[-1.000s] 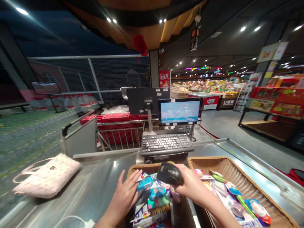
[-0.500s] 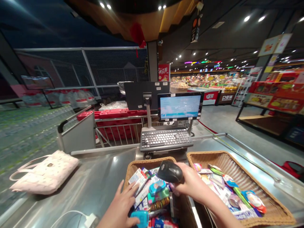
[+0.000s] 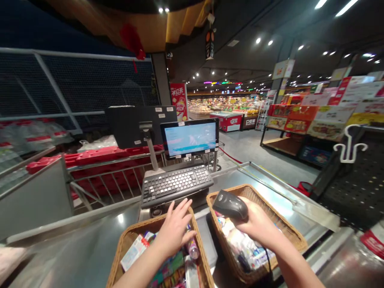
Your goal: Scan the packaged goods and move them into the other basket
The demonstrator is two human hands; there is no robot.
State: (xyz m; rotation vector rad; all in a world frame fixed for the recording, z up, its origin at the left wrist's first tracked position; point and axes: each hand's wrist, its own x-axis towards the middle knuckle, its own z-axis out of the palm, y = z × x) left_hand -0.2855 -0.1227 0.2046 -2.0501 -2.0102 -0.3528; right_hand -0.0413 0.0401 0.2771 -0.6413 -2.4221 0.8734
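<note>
My right hand [image 3: 255,221] grips a black handheld barcode scanner [image 3: 230,204] above a wicker basket [image 3: 257,199] of white and coloured packets [image 3: 243,242]. A dark cable [image 3: 267,262] hangs below the hand. My left hand [image 3: 175,228] is raised with its fingers spread, holding nothing, over a second wicker basket [image 3: 127,236]. Beneath its thumb stands a small bottle [image 3: 192,249], and a white carton [image 3: 135,252] lies in that basket. My left forearm hides much of the basket's contents.
A black keyboard [image 3: 175,186] and a lit monitor [image 3: 189,138] stand just beyond the baskets on a steel counter [image 3: 90,232]. A metal railing [image 3: 105,180] with red barriers runs to the left. A black pegboard [image 3: 354,188] stands at right, before boxed goods on shelves [image 3: 306,120].
The whole scene has shifted left as my head turned right. My left hand has lifted from the basket, with no blue item at its fingers. The scanner stays in my right hand.
</note>
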